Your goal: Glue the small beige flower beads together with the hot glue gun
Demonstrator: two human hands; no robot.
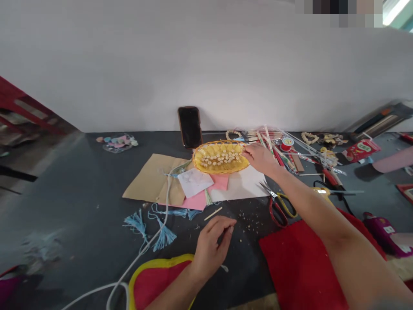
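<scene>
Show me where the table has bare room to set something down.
The dark table is bare on the left, between the brown paper and the pastel pieces. It is crowded on the right: sticks, scissors and red felt surround the right hand at the yellow basket.

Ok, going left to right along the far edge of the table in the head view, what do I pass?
Pastel pieces in a clear bag → dark phone leaning on the wall → yellow woven basket with the right hand at its rim → red spool → red packet.
</scene>
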